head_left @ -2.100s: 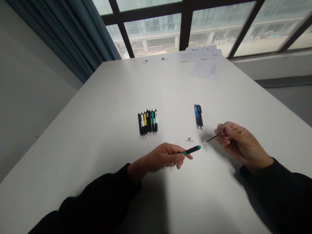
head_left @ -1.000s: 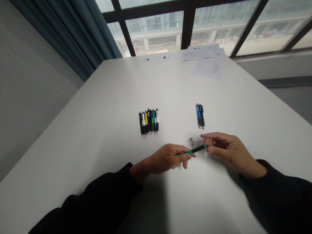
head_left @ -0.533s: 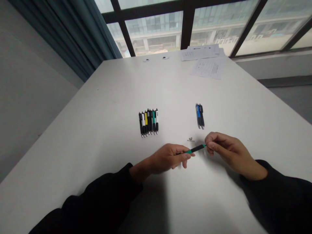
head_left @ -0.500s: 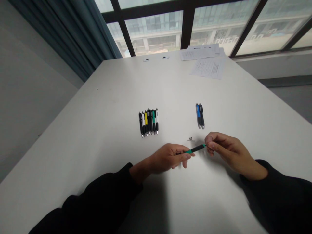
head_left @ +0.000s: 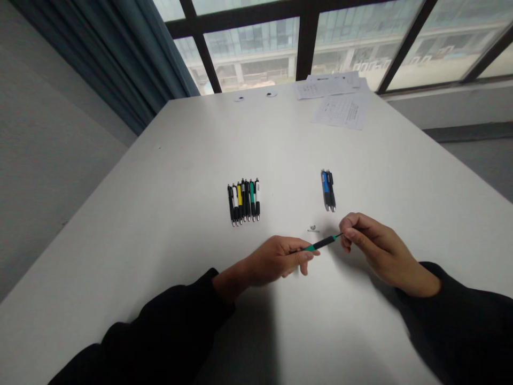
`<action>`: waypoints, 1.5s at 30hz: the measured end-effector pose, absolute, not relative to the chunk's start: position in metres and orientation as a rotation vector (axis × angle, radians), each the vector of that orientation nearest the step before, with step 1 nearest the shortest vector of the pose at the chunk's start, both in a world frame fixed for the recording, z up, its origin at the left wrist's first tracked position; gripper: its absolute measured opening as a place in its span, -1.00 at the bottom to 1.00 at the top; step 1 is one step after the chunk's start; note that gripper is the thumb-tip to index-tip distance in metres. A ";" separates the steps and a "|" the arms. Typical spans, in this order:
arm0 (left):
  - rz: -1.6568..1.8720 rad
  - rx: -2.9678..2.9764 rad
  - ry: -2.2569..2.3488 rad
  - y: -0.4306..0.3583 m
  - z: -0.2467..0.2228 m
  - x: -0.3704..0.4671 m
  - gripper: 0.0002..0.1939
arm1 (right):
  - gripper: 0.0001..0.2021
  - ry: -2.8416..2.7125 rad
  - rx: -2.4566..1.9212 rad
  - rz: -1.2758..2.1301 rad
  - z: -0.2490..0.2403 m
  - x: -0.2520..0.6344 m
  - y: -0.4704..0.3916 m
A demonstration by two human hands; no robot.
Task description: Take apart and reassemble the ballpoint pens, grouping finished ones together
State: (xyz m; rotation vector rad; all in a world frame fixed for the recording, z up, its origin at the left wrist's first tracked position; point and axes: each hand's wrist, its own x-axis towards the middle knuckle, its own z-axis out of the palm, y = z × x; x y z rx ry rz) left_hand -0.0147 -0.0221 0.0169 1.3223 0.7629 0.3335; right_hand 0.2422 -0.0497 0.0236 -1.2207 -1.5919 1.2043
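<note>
Alignment matters: thin dark rod best kept straight with green-black barrel, pinch light. Left hand closed round barrel, above bench; right hand pinching rod at barrel's right end, fingers nearly together. Small loose parts just beyond barrel; pen pair farther off.

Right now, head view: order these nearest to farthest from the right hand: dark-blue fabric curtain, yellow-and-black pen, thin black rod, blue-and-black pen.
From the right hand:
1. Thin black rod: held by it.
2. Blue-and-black pen: just beyond, left one of a pair.
3. Yellow-and-black pen: farther left, in a row.
4. Dark-blue fabric curtain: far left.
</note>
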 end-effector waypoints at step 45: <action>0.417 1.182 0.487 -0.022 0.009 -0.017 -0.63 | -0.78 -1.985 -1.338 0.581 0.012 0.242 -0.038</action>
